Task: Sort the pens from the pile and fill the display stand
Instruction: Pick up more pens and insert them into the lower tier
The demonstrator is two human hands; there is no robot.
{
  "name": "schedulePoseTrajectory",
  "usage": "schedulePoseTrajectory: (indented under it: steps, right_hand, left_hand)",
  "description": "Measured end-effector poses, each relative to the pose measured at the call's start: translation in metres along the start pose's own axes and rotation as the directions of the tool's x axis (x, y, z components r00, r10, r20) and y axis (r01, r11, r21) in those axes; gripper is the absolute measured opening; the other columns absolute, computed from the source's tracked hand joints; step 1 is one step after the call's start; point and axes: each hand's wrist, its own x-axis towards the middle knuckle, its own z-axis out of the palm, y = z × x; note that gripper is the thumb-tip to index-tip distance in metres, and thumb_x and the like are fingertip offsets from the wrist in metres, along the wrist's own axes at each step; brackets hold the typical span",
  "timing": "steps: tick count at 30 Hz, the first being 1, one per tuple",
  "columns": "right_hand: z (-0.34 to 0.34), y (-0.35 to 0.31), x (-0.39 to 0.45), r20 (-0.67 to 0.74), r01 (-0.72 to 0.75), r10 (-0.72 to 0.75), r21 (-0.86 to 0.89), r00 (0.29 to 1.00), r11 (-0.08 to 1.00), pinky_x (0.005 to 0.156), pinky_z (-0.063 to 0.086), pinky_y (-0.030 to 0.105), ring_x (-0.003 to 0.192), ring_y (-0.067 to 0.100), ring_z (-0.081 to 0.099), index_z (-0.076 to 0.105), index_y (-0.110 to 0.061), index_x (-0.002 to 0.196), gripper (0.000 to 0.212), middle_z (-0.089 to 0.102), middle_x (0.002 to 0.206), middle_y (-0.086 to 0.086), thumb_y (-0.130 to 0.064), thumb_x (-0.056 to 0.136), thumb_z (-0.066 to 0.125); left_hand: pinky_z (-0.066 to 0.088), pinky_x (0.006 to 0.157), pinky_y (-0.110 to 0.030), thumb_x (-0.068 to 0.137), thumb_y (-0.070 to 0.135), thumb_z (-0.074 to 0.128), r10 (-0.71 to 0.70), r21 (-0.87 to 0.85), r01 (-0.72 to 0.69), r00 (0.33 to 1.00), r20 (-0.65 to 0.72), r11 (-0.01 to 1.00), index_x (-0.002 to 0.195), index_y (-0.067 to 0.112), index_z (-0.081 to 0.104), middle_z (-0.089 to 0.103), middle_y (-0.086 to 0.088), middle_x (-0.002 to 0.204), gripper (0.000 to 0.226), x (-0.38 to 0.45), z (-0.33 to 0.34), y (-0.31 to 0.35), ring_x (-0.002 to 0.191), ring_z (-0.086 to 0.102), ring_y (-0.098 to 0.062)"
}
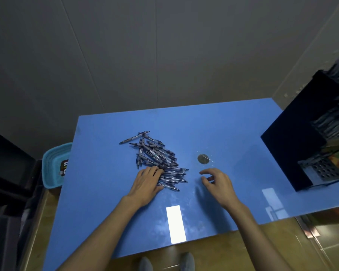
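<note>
A pile of several dark pens (157,155) lies in the middle of the blue table (233,130). My left hand (148,179) rests flat on the near edge of the pile, fingers spread over a row of pens. To the right of the pile my right hand (216,181) hovers just above the table with loosely curled fingers and holds nothing. The black tiered display stand (294,145) stands at the table's right edge, with pens visible in its upper tiers and a perforated lower tier.
A round grey inset (203,159) sits in the table top just beyond my right hand. A turquoise plastic basket (54,165) stands beside the table's left edge. Dark furniture is at the far left. Grey wall lies behind the table.
</note>
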Motion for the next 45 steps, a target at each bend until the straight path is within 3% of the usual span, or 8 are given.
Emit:
schedulePoseTrajectory:
  steps: [9, 26, 29, 32, 34, 35, 38, 45]
  right_hand:
    - [-0.002, 0.002, 0.002, -0.007, 0.011, -0.011, 0.001, 1.0, 1.0, 0.084, 0.052, 0.03, 0.078, -0.003, 0.06, 0.071, -0.026, 0.109, 0.019, 0.065, 0.114, -0.007, -0.02, 0.093, 0.062]
    - [0.012, 0.005, -0.011, 0.053, 0.012, -0.011, -0.017, 0.999, 1.0, 0.086, 0.055, 0.034, 0.086, 0.007, 0.064, 0.071, -0.025, 0.109, 0.018, 0.066, 0.115, -0.006, -0.021, 0.095, 0.061]
    - [0.012, 0.004, -0.011, 0.05, 0.01, -0.009, -0.02, 0.999, 1.0, 0.086, 0.055, 0.033, 0.085, 0.007, 0.063, 0.072, -0.023, 0.109, 0.018, 0.066, 0.115, -0.006, -0.02, 0.095, 0.061]
    - [0.01, 0.004, -0.012, 0.051, 0.01, -0.009, -0.022, 0.999, 1.0, 0.087, 0.055, 0.033, 0.086, 0.008, 0.063, 0.072, -0.023, 0.11, 0.018, 0.066, 0.115, -0.006, -0.02, 0.095, 0.061]
    - [0.009, 0.006, -0.013, 0.045, 0.007, -0.006, -0.015, 0.999, 1.0, 0.087, 0.055, 0.032, 0.086, 0.008, 0.064, 0.072, -0.024, 0.109, 0.018, 0.067, 0.115, -0.006, -0.02, 0.095, 0.061]
    - [0.008, 0.007, -0.014, 0.042, 0.005, -0.004, -0.013, 0.999, 1.0, 0.086, 0.055, 0.032, 0.086, 0.007, 0.064, 0.072, -0.024, 0.109, 0.018, 0.067, 0.114, -0.006, -0.02, 0.095, 0.062]
    - [0.005, 0.012, -0.017, 0.042, -0.004, 0.004, -0.017, 0.999, 1.0, 0.087, 0.055, 0.032, 0.087, 0.007, 0.064, 0.071, -0.024, 0.108, 0.018, 0.067, 0.115, -0.006, -0.019, 0.095, 0.061]
    - [-0.001, 0.019, -0.02, 0.037, -0.016, 0.017, -0.034, 0.999, 0.999, 0.087, 0.055, 0.034, 0.087, 0.007, 0.064, 0.071, -0.025, 0.108, 0.018, 0.067, 0.115, -0.006, -0.019, 0.095, 0.06]
  left_hand:
    - [0.038, 0.093, -0.032, 0.092, 0.055, 0.063, 0.013, 0.021, -0.016, 0.99, 0.138, 1.0, 0.129, 0.026, 0.051, 0.049, 0.005, 0.12, 0.049, 0.0, -0.003, -0.001, 0.112, 0.045, -0.017]
    - [0.035, 0.088, -0.038, 0.103, 0.042, 0.052, 0.036, 0.126, -0.06, 0.981, 0.19, 0.99, 0.115, 0.013, 0.049, 0.047, -0.006, 0.116, 0.032, -0.018, 0.004, 0.01, 0.108, 0.044, -0.025]
    - [0.036, 0.075, -0.035, 0.099, 0.033, 0.061, 0.085, 0.156, -0.112, 0.982, 0.169, 0.981, 0.101, 0.014, 0.053, 0.053, -0.006, 0.103, 0.021, -0.026, 0.013, 0.011, 0.092, 0.05, -0.026]
    - [0.04, 0.058, -0.032, 0.075, 0.019, 0.083, 0.055, 0.238, -0.084, 0.991, 0.126, 0.968, 0.089, 0.018, 0.054, 0.053, -0.002, 0.082, 0.032, -0.027, 0.015, 0.013, 0.069, 0.049, -0.021]
    - [0.041, 0.062, -0.032, 0.07, 0.007, 0.078, 0.02, 0.227, -0.045, 0.994, 0.111, 0.973, 0.1, 0.017, 0.056, 0.055, -0.002, 0.086, 0.038, -0.022, 0.012, 0.014, 0.072, 0.051, -0.021]
    - [0.042, 0.07, -0.034, 0.079, 0.006, 0.071, 0.008, 0.195, -0.029, 0.994, 0.108, 0.98, 0.114, 0.016, 0.055, 0.057, -0.003, 0.095, 0.04, -0.018, 0.01, 0.014, 0.082, 0.053, -0.023]
    - [0.039, 0.094, -0.04, 0.106, 0.023, 0.045, 0.019, 0.144, -0.034, 0.995, 0.102, 0.989, 0.154, 0.013, 0.028, 0.052, -0.007, 0.128, 0.052, -0.006, 0.008, 0.011, 0.114, 0.05, -0.028]
    - [0.037, 0.103, -0.042, 0.106, 0.045, 0.041, -0.012, 0.153, -0.01, 0.99, 0.142, 0.988, 0.159, 0.016, 0.017, 0.047, -0.007, 0.139, 0.065, 0.004, 0.002, 0.005, 0.125, 0.046, -0.026]
